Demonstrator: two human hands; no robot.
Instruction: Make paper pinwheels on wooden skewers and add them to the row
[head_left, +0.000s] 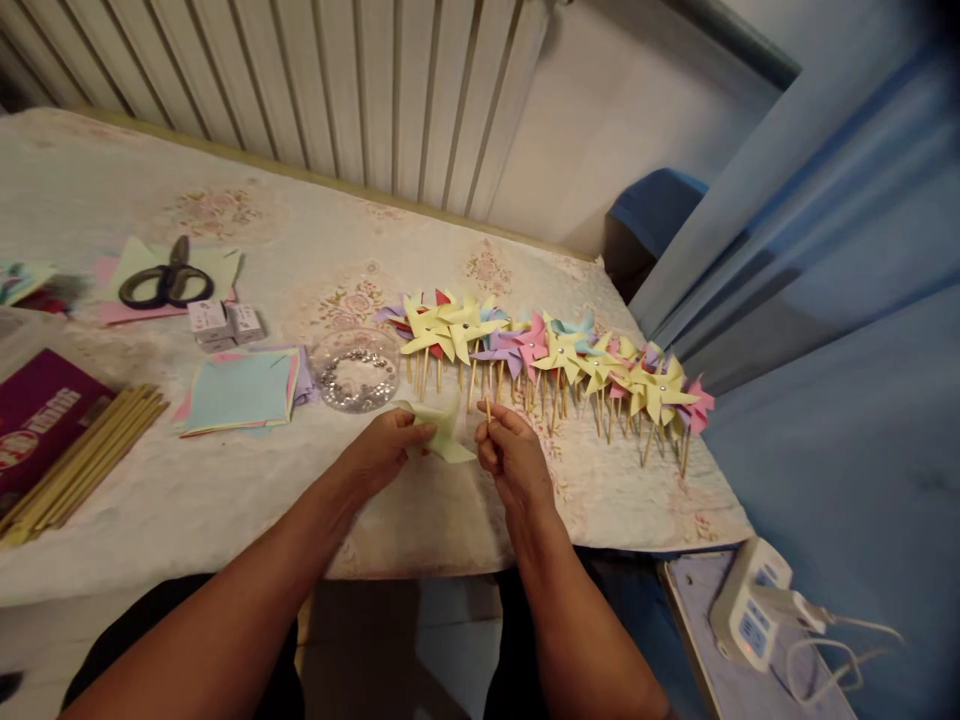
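View: head camera, looking forward and down over a floral tablecloth (637,512).
Left hand: fingers pinching a pale yellow-green paper piece (448,438) near the table's near edge; thumb of the left hand (388,447) on top.
Paper piece: between the two hands, bent, one corner pointing right; exact fold hidden by the fingers.
Right hand: right hand (516,452) curled, pinching a thin stick (488,410) between thumb and fingers, tip upward; stick apart from the paper.
Pinwheels: row of finished pinwheels (564,352) in yellow, pink, purple, blue and red, on sticks, far of the right hand and running right.
Clear dish: round clear dish (352,337) just far of the left hand, holding small shiny pieces (356,385); type too small to tell.
Paper stack: square sheets (240,392), light blue on top, left of the dish.
Small boxes: white boxes (225,322) just far of the stack.
Scissors: dark-handled scissors (178,285) on yellow and pink sheets, far left.
Stick bundle: loose sticks (97,455) at near left, beside a purple printed pack (49,405).
Power strip: white power strip (750,605), near right, below table level.
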